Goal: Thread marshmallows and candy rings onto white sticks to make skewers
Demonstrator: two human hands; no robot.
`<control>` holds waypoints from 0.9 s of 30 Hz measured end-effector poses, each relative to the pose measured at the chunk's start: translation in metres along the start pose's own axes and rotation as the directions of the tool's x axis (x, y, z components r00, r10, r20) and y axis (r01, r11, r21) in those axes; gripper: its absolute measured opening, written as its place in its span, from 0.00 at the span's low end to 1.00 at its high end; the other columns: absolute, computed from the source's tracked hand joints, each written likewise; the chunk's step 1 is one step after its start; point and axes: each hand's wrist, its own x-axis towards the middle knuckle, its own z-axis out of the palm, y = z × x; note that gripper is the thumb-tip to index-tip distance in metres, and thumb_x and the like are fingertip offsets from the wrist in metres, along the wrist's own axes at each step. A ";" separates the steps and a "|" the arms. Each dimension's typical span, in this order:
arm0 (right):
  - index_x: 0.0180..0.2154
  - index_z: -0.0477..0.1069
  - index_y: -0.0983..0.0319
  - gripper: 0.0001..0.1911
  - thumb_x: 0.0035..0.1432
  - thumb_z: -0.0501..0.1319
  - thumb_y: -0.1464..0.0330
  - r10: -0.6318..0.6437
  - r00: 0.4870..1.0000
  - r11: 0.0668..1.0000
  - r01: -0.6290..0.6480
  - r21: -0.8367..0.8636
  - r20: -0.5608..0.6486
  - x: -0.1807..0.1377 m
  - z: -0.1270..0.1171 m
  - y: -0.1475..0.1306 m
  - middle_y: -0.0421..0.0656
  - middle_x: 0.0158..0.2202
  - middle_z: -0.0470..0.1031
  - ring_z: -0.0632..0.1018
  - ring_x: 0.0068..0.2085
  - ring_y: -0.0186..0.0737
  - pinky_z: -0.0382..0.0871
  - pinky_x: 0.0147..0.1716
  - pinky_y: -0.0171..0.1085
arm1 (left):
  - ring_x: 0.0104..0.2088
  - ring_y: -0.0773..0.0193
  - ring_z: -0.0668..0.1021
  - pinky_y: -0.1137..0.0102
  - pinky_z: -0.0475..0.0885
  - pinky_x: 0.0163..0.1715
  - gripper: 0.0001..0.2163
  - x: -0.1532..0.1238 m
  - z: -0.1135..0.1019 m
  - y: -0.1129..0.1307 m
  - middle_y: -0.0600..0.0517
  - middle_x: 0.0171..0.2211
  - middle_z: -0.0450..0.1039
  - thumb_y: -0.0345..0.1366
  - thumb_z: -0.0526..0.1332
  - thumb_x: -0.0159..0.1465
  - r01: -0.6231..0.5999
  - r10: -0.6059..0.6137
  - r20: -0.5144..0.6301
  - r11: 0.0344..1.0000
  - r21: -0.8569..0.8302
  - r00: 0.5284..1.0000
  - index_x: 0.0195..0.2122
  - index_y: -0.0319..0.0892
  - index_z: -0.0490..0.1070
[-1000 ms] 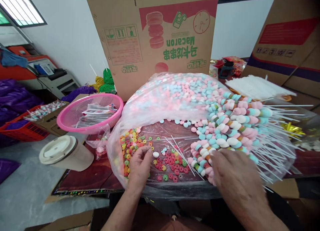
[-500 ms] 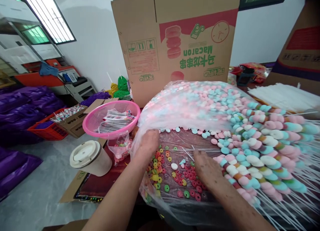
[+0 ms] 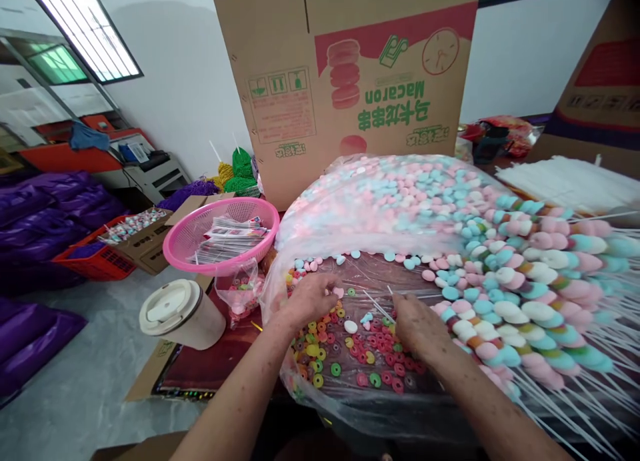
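Observation:
My left hand [image 3: 313, 300] is over the plastic-covered table, its fingers closed around a small pink marshmallow [image 3: 339, 292] at their tips. Loose ring gummies [image 3: 325, 338] in yellow, orange, green and red lie just below it. My right hand [image 3: 419, 324] is closed on thin white sticks [image 3: 379, 304] that point up and to the left. Between the hands lie a white marshmallow [image 3: 351, 326] and a small blue-and-pink piece [image 3: 367, 320]. Beyond them is a large heap of pink, blue and white marshmallows [image 3: 395, 198], partly under clear plastic.
Finished marshmallow skewers [image 3: 545, 301] are piled at the right. A pink basket [image 3: 173, 244] with packets, a small bag of gummies [image 3: 243, 294] and a lidded cup [image 3: 200, 324] stand at the left. A tall cardboard box [image 3: 280, 114] rises behind the heap; white sticks [image 3: 575, 188] lie far right.
My left hand has moved from the heap's near left edge rightward and slightly down, and a pink marshmallow now shows at its fingertips. My right hand stays low with the sticks, shifted slightly right.

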 end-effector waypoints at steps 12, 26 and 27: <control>0.37 0.67 0.62 0.17 0.61 0.41 0.67 -0.165 0.976 0.923 0.203 0.327 -0.139 -0.011 -0.035 -0.031 0.41 0.30 0.70 0.70 0.30 0.34 0.61 0.28 0.31 | 0.26 0.70 0.75 0.72 0.73 0.30 0.14 -0.062 0.003 -0.012 0.54 0.28 0.72 0.27 0.67 0.42 -0.017 -0.510 -0.006 -0.018 -1.000 0.860 0.32 0.37 0.71; 0.27 0.69 0.64 0.14 0.57 0.51 0.62 -0.488 0.873 0.629 0.354 0.692 -0.003 0.010 -0.031 -0.079 0.36 0.21 0.69 0.67 0.22 0.28 0.59 0.22 0.29 | 0.24 0.70 0.75 0.74 0.71 0.26 0.12 -0.072 0.022 0.004 0.54 0.25 0.74 0.32 0.69 0.42 -0.114 -0.607 -0.118 0.045 -0.992 0.786 0.29 0.36 0.72; 0.27 0.68 0.63 0.15 0.57 0.50 0.61 -0.492 0.871 0.593 0.339 0.730 -0.005 0.002 -0.033 -0.073 0.34 0.20 0.68 0.64 0.20 0.27 0.57 0.20 0.28 | 0.24 0.69 0.75 0.73 0.71 0.26 0.12 -0.069 0.024 0.010 0.53 0.24 0.74 0.33 0.69 0.43 -0.097 -0.579 -0.110 0.053 -0.994 0.808 0.29 0.36 0.72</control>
